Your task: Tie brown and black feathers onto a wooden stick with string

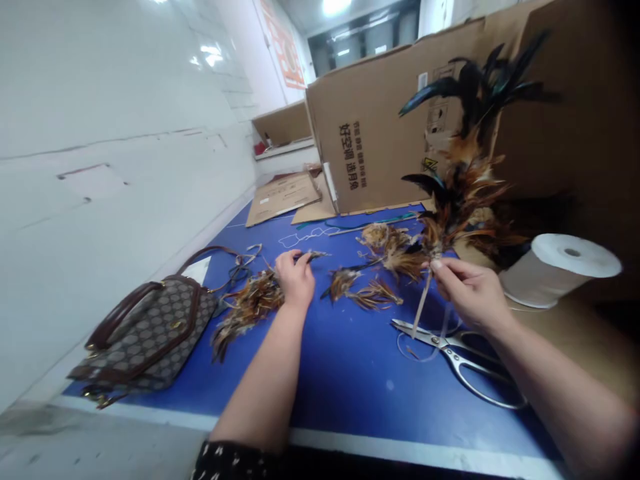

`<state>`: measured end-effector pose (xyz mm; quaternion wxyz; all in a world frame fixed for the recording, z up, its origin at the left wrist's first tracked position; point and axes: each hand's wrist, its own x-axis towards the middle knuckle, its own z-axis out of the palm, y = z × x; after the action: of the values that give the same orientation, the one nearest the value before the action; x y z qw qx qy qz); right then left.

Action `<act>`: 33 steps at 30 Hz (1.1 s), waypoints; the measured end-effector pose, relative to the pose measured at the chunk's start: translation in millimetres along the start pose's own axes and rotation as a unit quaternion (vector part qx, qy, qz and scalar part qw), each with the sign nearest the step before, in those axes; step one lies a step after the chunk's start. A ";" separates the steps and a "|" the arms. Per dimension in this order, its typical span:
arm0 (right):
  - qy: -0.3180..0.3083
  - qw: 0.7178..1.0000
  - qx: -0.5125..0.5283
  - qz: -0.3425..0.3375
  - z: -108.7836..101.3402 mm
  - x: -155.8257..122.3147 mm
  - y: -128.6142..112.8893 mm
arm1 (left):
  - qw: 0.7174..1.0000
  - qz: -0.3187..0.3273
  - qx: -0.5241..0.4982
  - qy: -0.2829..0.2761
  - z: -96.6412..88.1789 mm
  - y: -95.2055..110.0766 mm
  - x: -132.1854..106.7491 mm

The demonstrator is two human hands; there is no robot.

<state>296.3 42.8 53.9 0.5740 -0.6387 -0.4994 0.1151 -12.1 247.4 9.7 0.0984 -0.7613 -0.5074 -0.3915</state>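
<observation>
My right hand (pixel 467 287) is closed around the base of a feather bundle (pixel 463 180), which stands upright with brown feathers low down and long dark green-black ones on top. Below my fingers a thin pale stick (pixel 423 303) sticks out. Over a pile of brown feathers (pixel 253 300), my left hand (pixel 296 279) pinches a small dark feather (pixel 316 255), mostly hidden by the fingers. Open-bladed metal scissors (pixel 457 350) lie under my right hand, with a clear ribbon strand beside them. Loose feather tufts (pixel 373 293) are spread between my hands.
A patterned handbag (pixel 155 327) stands at the left of the blue table (pixel 345 380). A big cardboard box (pixel 375 147) rises at the back, flat cardboard (pixel 280 197) beside it. At right lies a large white spool (pixel 557 270). White string (pixel 305 237) is at the back.
</observation>
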 end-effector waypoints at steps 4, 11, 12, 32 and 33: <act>-0.050 0.997 0.054 0.026 1.5 -3.1 1.1 | 0.965 0.204 -0.105 0.127 -28.2 55.6 -21.2; -0.155 0.984 0.086 0.011 15.7 -17.8 -3.3 | 0.892 0.380 -0.229 0.088 -46.7 124.3 -60.3; -0.163 0.983 0.088 0.005 17.6 -19.7 -4.7 | 0.892 0.373 -0.242 0.083 -46.6 125.4 -60.9; -0.141 0.988 0.048 -0.043 25.9 -24.0 -7.8 | 0.652 -0.272 -0.693 -0.141 -22.2 155.6 -74.8; -0.136 0.989 0.042 -0.045 26.3 -24.0 -7.3 | 0.647 -0.287 -0.692 -0.144 -22.2 155.2 -74.0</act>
<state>262.3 39.5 41.5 0.5317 -0.5693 -0.5955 0.1962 95.5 111.5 11.6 -0.6486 -0.4715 -0.2895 -0.5227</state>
